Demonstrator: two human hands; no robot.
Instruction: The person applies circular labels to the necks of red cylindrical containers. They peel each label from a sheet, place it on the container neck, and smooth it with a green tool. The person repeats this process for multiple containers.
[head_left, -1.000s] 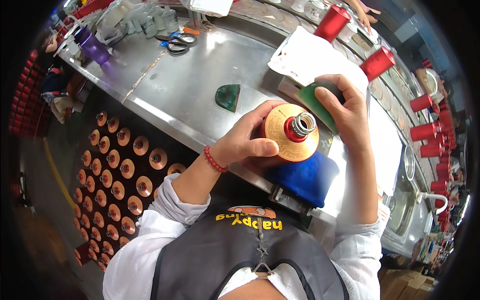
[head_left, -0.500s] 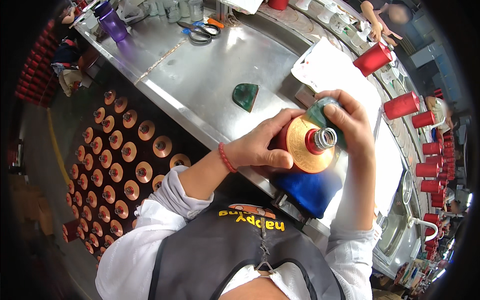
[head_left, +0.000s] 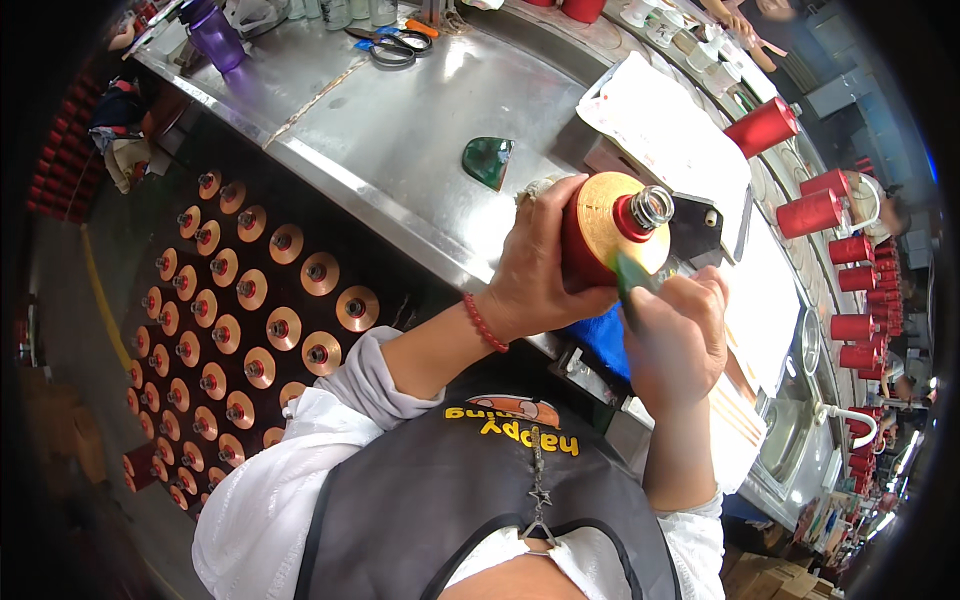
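Right of centre in the frame, your left hand (head_left: 545, 265) wraps tight around a dark red bobbin (head_left: 590, 250), fingers curled over its body, tilting it so the tan paper flange (head_left: 610, 215) and the red core with its silver tip (head_left: 650, 208) face up toward you. Just below it, your right hand (head_left: 675, 335) is closed into a narrow grip on a green tool (head_left: 628, 280), and that tool's end touches the lower rim of the flange. A red bead bracelet (head_left: 484, 322) sits on your left wrist.

Underneath your hands a blue cloth (head_left: 605, 335) peeks out at the edge of the steel table (head_left: 420, 120). Up on that table, above your left hand, lies a green triangular piece (head_left: 488, 160), well apart from the bobbin. Scissors (head_left: 385, 45) lie at the top centre, a purple cup (head_left: 215, 35) at the upper left.

Down the left side of the frame, a dark rack (head_left: 250, 300) stands full of tan-topped bobbins in rows. Along the right rim, red spools (head_left: 810, 212) line up on a machine.
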